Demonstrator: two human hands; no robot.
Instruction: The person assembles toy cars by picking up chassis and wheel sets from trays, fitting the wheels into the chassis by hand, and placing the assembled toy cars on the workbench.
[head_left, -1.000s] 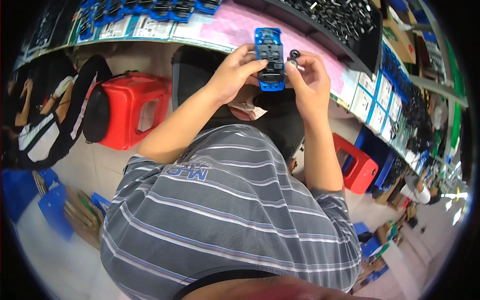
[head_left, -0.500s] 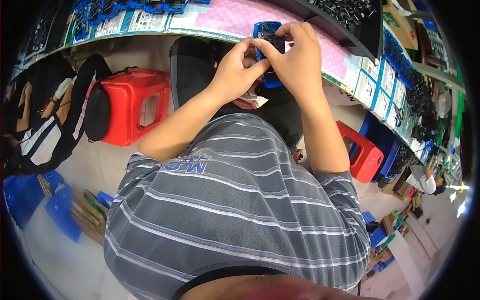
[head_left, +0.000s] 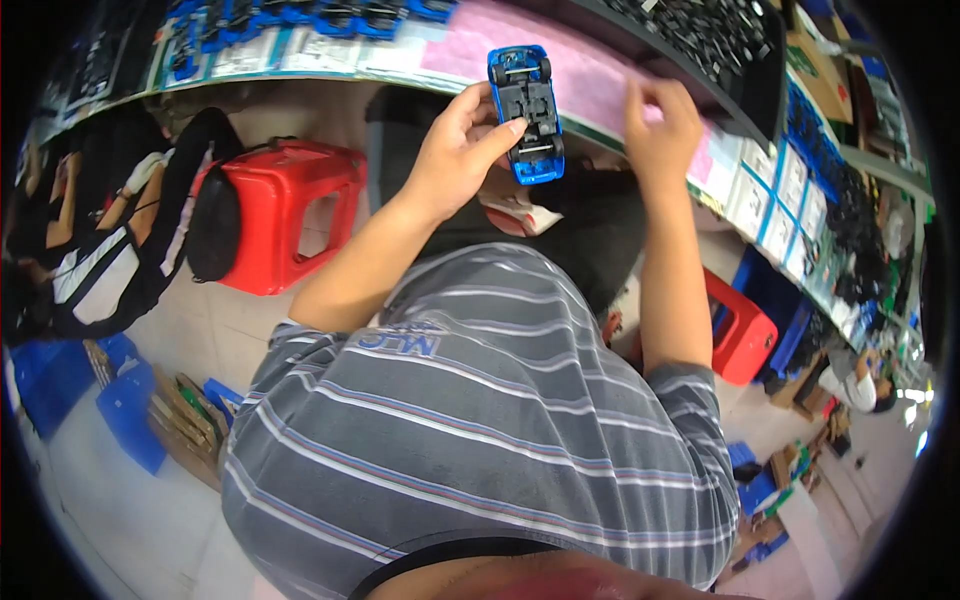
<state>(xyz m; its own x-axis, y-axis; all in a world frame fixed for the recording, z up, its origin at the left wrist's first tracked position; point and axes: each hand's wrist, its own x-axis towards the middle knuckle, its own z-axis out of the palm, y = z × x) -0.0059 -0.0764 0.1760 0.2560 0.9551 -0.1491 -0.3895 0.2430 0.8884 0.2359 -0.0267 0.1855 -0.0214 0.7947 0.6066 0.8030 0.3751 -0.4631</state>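
The left hand [head_left: 450, 160] is gripping a blue toy car [head_left: 530, 110] by its side, the thumb pressing on the black underside, which is facing up. The car is hanging over the near edge of the worktable [head_left: 410, 62], 2 wheels showing at its far end. The right hand [head_left: 664, 130], well apart, is hovering by the pink mat [head_left: 590, 85] near a black tray [head_left: 765, 115]; its bent fingers are blurring, so I cannot tell whether they are holding anything.

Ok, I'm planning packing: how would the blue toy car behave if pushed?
The blue toy car looks stiff, showing no bend in the left hand. Probably light, as that hand alone holds it. Set on its wheels, it would likely roll.
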